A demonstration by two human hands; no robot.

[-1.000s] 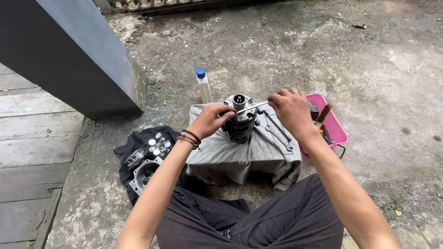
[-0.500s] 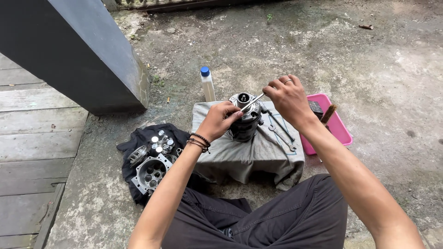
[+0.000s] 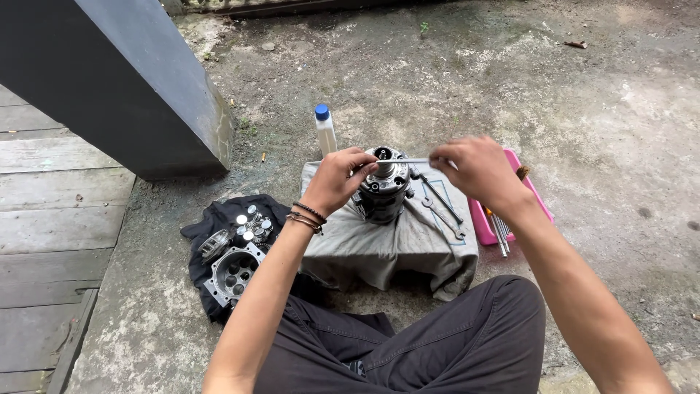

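Left hand [image 3: 343, 179] curled round the top of the dark metal cylindrical engine part [image 3: 383, 193], fingers closed on its upper rim; beaded bracelets on that wrist. Right hand [image 3: 477, 171] closed on the outer end of a thin metal rod [image 3: 408, 161], pinch grip, the rod running level from the fingers to the top of the engine part. Cannot tell whether the rod tip sits inside the part or just touches it.

Engine part stands upright near the middle of a grey cloth [image 3: 386, 244] draped over a low block on the concrete ground [image 3: 583, 95]. Two wrenches [image 3: 441, 208] lie on the cloth just right of the part, angled toward its right edge.

Pink tray [image 3: 485, 222] on the ground touching the cloth's right edge, partly hidden by the right wrist; several thin metal rods [image 3: 499, 233] stick out of its near end. White bottle with blue cap [image 3: 325, 131] stands upright just beyond the cloth's far left corner.

Left of the cloth, a black cloth [image 3: 219, 219] on the ground carries a metal casing with round holes [image 3: 233, 271] and small shiny round parts [image 3: 251, 222] beyond it. Dark slanted post [image 3: 124, 80] far left, wooden planks [image 3: 51, 241] along the left edge. Person's dark trousers [image 3: 437, 343] at the near side.
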